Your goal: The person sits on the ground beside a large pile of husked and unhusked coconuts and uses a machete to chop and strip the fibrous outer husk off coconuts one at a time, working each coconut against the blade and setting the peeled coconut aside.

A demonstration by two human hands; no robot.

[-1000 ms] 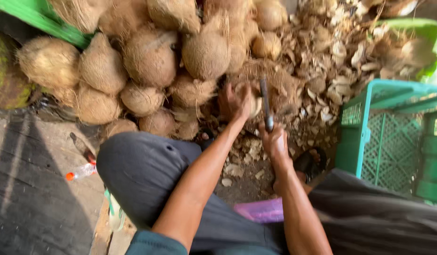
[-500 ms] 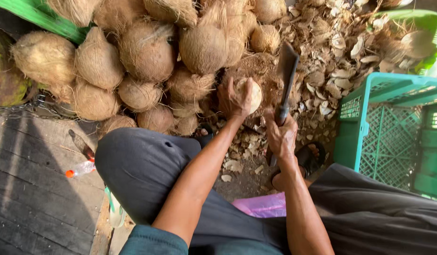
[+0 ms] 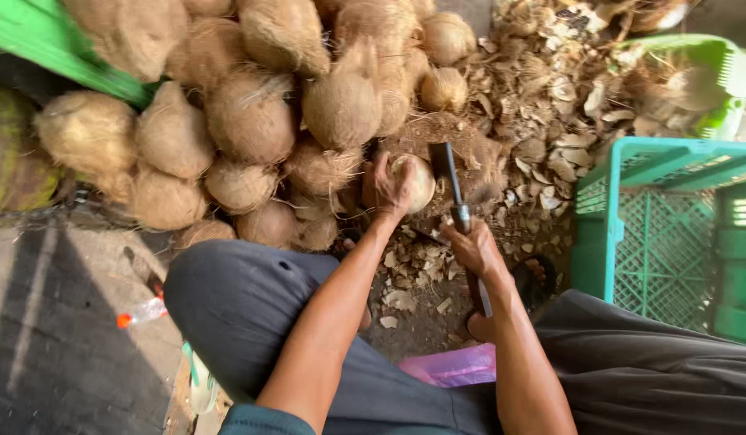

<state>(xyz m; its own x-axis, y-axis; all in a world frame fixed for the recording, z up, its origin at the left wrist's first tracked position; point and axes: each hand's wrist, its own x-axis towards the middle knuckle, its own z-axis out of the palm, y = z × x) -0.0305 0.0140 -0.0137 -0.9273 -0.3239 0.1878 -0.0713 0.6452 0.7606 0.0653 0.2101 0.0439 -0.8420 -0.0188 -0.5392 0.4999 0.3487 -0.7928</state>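
My left hand (image 3: 391, 187) grips a pale, partly husked coconut (image 3: 419, 182) against a brown chopping stump (image 3: 468, 151). My right hand (image 3: 474, 248) holds a dark cleaver (image 3: 449, 172) by its handle, the blade pointing up and lying just right of the coconut. Both forearms reach forward between my knees.
A heap of brown husked coconuts (image 3: 252, 121) fills the upper left. Husk chips and shell scraps (image 3: 550, 105) litter the ground at upper right. Teal plastic crates (image 3: 671, 234) stand on the right, a lime green basket (image 3: 711, 72) behind them. A small plastic bottle (image 3: 141, 312) lies at left.
The cleaver was raised half a second ago and has come down beside the coconut. My left hand has kept hold of the coconut on the stump.
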